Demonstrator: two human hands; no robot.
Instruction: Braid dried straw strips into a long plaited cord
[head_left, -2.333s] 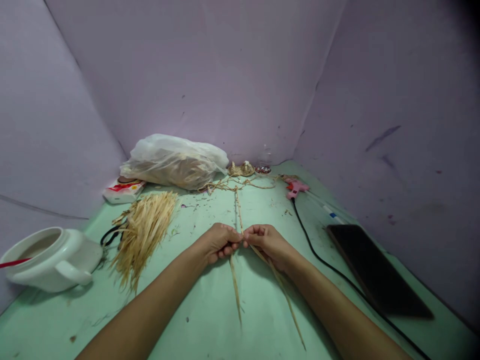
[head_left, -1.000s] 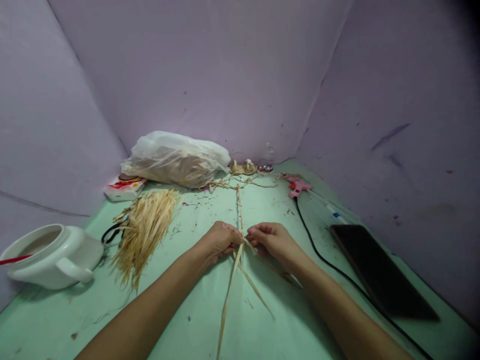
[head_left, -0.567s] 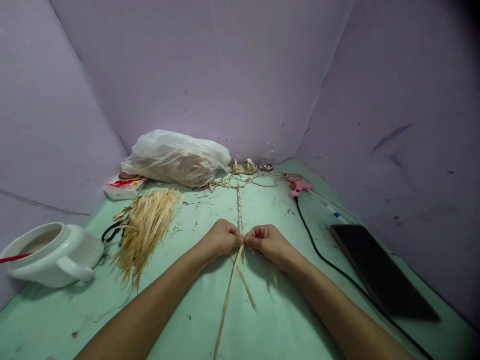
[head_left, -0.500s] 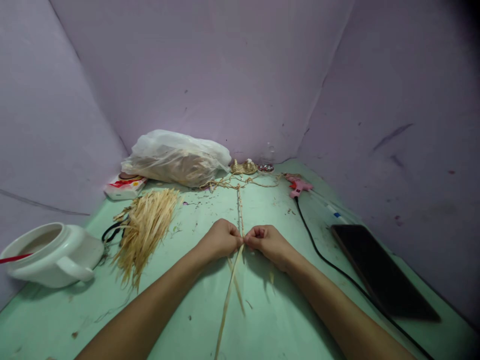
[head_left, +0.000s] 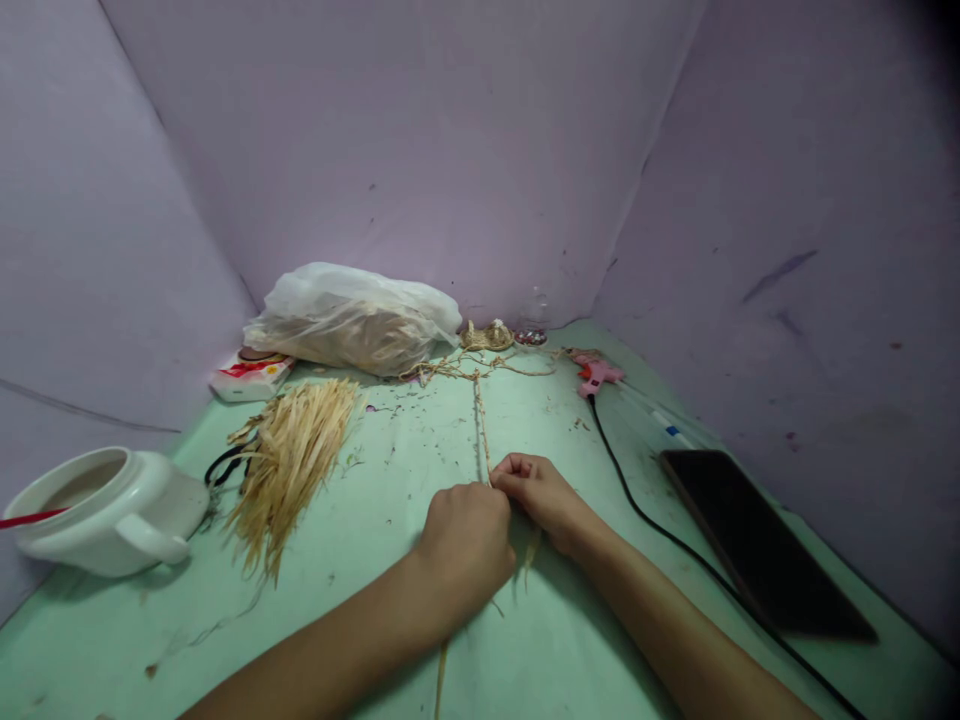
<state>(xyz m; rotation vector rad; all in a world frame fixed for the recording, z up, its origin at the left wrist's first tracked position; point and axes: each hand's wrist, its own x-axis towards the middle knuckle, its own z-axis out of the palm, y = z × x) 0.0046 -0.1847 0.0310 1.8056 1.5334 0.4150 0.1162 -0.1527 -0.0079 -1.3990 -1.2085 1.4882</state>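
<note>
A thin braid of straw-coloured fibre [head_left: 481,415] runs from the back of the green table down to my hands. My right hand [head_left: 536,490] pinches its near end between thumb and fingertips. Just in front, my left hand [head_left: 469,530] is closed with its back towards me, around the loose strands as far as I can see; its fingertips are hidden. One pale strand [head_left: 441,680] hangs from beneath the left wrist towards the table's near edge. A shorter strand end [head_left: 531,555] shows below my right hand.
At left lie a bundle of dry fibre strips [head_left: 296,460] and a white ceramic pot [head_left: 112,510]. A plastic bag [head_left: 356,320] and a small box [head_left: 253,378] sit behind. To the right are a pink glue gun [head_left: 598,375], its black cord [head_left: 652,520] and a dark tablet [head_left: 765,545].
My left hand has moved nearer and to the right, turning over across the strands in front of my right hand. The right hand still pinches the braid, almost in place.
</note>
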